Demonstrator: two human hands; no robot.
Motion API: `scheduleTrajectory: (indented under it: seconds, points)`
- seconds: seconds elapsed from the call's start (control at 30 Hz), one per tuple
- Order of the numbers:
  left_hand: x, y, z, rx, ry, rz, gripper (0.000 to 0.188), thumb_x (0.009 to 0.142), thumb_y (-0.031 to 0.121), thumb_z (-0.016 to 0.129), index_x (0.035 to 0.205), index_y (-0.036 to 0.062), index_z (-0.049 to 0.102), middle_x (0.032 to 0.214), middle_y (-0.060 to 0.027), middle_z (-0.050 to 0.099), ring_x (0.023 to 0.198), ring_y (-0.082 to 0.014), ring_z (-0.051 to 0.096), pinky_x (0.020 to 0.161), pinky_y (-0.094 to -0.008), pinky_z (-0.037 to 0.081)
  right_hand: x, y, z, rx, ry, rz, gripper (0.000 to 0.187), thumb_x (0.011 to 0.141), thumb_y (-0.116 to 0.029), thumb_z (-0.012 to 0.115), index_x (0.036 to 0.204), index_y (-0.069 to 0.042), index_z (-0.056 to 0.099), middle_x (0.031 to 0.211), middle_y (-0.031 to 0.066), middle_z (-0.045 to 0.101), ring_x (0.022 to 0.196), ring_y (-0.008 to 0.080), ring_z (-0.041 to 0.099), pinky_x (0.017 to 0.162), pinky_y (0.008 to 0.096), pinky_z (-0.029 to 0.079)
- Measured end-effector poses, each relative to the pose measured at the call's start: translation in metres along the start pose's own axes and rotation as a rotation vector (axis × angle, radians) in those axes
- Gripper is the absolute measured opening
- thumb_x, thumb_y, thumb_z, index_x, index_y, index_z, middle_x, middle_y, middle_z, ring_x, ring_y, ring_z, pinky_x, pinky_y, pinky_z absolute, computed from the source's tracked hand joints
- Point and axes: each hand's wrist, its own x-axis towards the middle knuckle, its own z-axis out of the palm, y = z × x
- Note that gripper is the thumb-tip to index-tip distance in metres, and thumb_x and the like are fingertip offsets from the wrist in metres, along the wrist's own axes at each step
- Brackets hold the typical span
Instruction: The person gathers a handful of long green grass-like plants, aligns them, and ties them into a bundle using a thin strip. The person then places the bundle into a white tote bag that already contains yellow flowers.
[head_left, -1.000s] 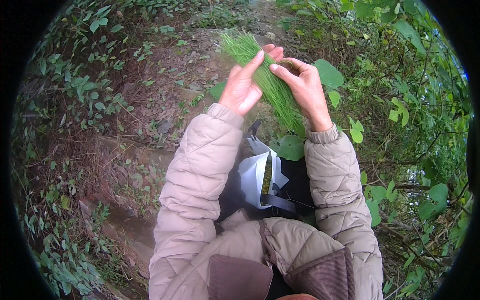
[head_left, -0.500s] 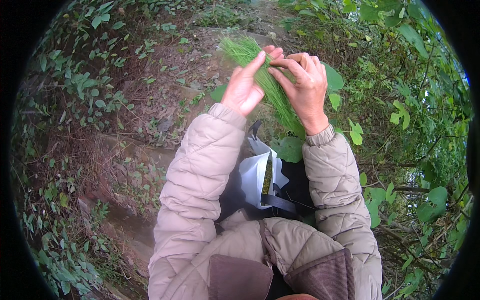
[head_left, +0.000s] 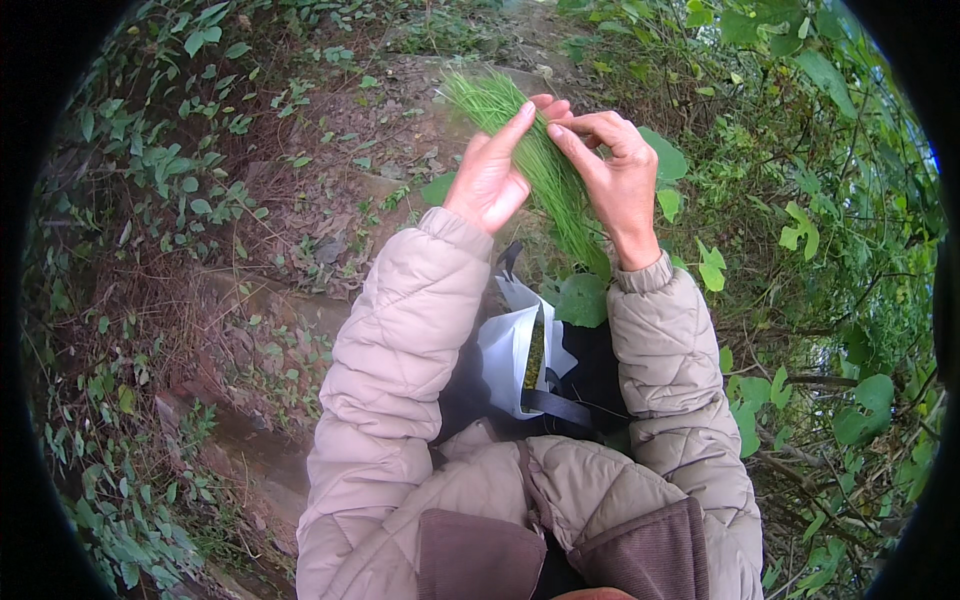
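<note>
A bunch of long, thin green grass-like stems (head_left: 556,185) slants from upper left down toward my right sleeve. My left hand (head_left: 490,178) is closed around its upper part, thumb laid across the front and fingertips showing behind. At the bunch's right edge, my right hand (head_left: 622,172) pinches with thumb and forefinger against the stems. Exactly which strands are between those fingertips is too small to see. Below the hands, a white bag (head_left: 508,350) with dark handles stands open, and yellowish-green plant matter (head_left: 535,357) shows inside it.
Bare earth with stone-like steps (head_left: 290,312) and dry leaves lies ahead and to the left. Low leafy plants (head_left: 165,175) grow along the left. Dense vines and shrubs (head_left: 830,290) crowd the right, with broad leaves (head_left: 582,299) close to my right sleeve.
My right hand has shifted slightly, its fingers drawing closer together at the edge of the bunch. My left hand and the bunch have barely moved; the bag stays put.
</note>
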Motion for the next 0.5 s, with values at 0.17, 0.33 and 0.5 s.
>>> scheduleTrajectory:
  seconds: [0.17,0.33,0.5]
  points:
    - [-0.0012,0.0018,0.0012,0.016,0.067,-0.03,0.029,0.092,0.02,0.058,0.115,0.001,0.053,0.109,-0.0108,0.061,0.099,-0.019,0.061,0.086,-0.0337,0.052,0.0015,0.0026,0.0008,0.202,0.007,0.148,0.016,0.079,-0.019,0.072,0.089,-0.007,0.073,0.073,0.0041,0.063,0.058,0.009,0.054,0.054,0.0233,0.042]
    - [-0.0047,0.0025,0.0036,0.088,0.007,-0.047,0.027,0.089,0.015,0.062,0.113,0.0028,0.056,0.106,-0.0082,0.062,0.097,-0.0174,0.061,0.084,-0.0331,0.053,0.0026,0.002,-0.0011,0.355,-0.011,0.247,0.015,0.081,-0.017,0.07,0.088,-0.004,0.072,0.075,0.0031,0.062,0.059,0.0072,0.055,0.053,0.0217,0.042]
    - [-0.0036,0.0013,0.0024,0.165,-0.008,-0.054,0.029,0.084,0.005,0.065,0.112,0.0032,0.056,0.105,-0.0075,0.061,0.096,-0.0184,0.062,0.083,-0.0361,0.054,0.0035,0.0006,-0.0038,0.394,0.022,0.275,0.017,0.082,-0.017,0.069,0.089,-0.002,0.07,0.077,0.0029,0.061,0.059,0.0067,0.055,0.052,0.0214,0.041]
